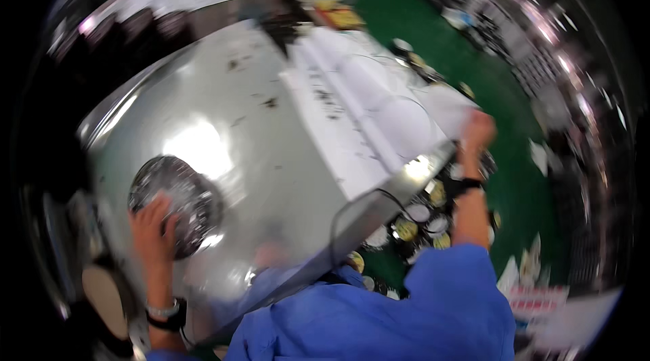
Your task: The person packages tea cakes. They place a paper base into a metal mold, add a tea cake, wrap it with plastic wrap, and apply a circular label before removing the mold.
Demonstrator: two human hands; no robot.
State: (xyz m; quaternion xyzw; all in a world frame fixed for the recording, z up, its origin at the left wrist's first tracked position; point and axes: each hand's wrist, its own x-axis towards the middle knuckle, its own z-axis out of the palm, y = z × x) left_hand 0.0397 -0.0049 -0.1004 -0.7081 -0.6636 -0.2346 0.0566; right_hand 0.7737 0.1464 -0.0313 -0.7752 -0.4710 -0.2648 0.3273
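Observation:
On the left, my left hand [155, 226] lies on the near side of a round, shiny dark object [195, 208], apparently wrapped in clear film. Its fingers are spread over the surface. My right hand [477, 130] is closed at the outer corner of a white sheet [447, 107], beyond the edge of the metal-topped table [274, 168]. Blur hides the exact finger positions. Beside that sheet lie more white sheets [345, 132], some with large circular outlines and dark marks.
Many round pieces with white or yellow faces [406, 229] lie below the table's right edge, above a green floor [518, 198]. A thin dark cable [335, 224] loops over that edge. Yellow items [340, 15] sit behind the sheets. A beige round-topped seat [104, 300] stands at left.

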